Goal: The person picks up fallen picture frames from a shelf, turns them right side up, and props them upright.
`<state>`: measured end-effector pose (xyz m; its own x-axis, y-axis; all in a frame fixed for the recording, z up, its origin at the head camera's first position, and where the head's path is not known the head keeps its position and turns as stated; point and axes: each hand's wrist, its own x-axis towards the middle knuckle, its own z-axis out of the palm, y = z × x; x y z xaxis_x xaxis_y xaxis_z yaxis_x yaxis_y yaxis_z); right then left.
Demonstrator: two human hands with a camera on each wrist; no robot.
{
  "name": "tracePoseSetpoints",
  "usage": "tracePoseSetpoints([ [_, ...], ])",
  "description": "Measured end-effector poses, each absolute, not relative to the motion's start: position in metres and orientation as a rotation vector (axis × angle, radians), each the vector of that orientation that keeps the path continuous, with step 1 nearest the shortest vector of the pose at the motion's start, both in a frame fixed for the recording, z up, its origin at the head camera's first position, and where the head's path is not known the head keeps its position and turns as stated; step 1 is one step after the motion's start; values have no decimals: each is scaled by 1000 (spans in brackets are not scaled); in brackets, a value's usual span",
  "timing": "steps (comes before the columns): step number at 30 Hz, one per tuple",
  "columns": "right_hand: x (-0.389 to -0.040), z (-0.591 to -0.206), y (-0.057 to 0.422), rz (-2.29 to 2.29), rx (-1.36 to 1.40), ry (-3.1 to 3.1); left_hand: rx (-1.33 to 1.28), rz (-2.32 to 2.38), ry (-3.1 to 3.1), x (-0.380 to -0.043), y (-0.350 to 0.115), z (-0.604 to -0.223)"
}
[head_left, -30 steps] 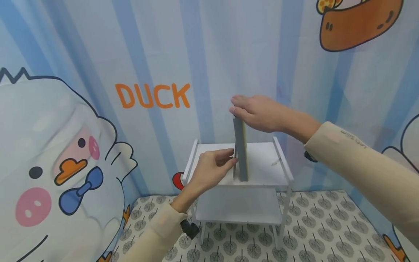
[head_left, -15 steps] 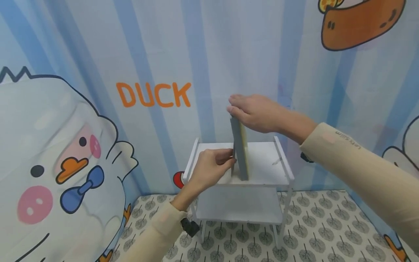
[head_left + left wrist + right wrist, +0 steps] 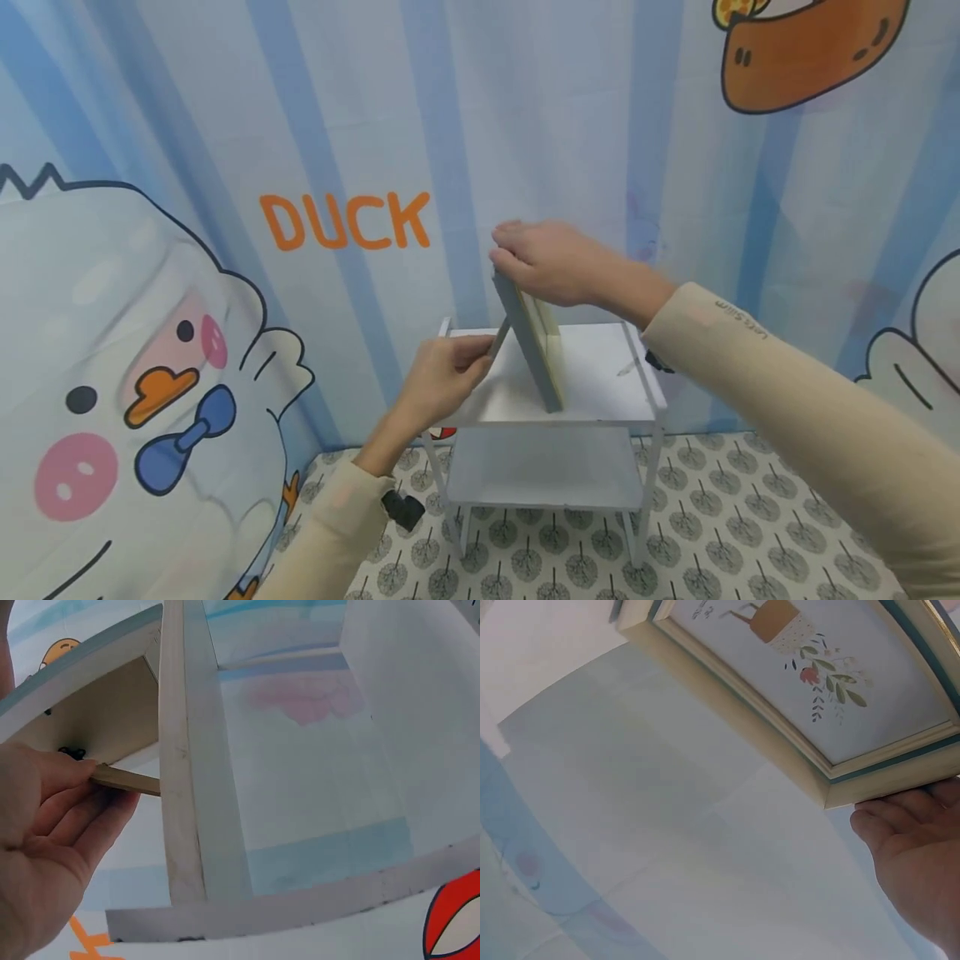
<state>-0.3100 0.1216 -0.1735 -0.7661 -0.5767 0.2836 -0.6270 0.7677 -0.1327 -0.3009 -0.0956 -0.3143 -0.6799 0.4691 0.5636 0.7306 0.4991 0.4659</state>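
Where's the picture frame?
Just right of centre in the head view: the picture frame stands tilted on the white table, the right hand resting on top, the left hand pinching its back leg.

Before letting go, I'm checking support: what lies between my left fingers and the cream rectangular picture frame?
Head view: a thin brown strut runs from your left fingers to the frame.

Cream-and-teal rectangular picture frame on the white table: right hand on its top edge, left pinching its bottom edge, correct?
Bottom edge is wrong: the left hand pinches the thin brown support leg behind the frame, per the left wrist view.
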Motion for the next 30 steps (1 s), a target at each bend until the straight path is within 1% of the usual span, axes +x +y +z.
tracePoseSetpoints([
  [15, -321, -193, 94, 447, 1008, -2597, -980, -1002, -2384, -307, -113, -324],
  [22, -321, -194, 94, 481, 975, -2634, -937, -970, -2410, -309, -110, -324],
  [30, -317, -198, 94, 592, 920, -2639, -949, -996, -2377, -309, -108, -326],
])
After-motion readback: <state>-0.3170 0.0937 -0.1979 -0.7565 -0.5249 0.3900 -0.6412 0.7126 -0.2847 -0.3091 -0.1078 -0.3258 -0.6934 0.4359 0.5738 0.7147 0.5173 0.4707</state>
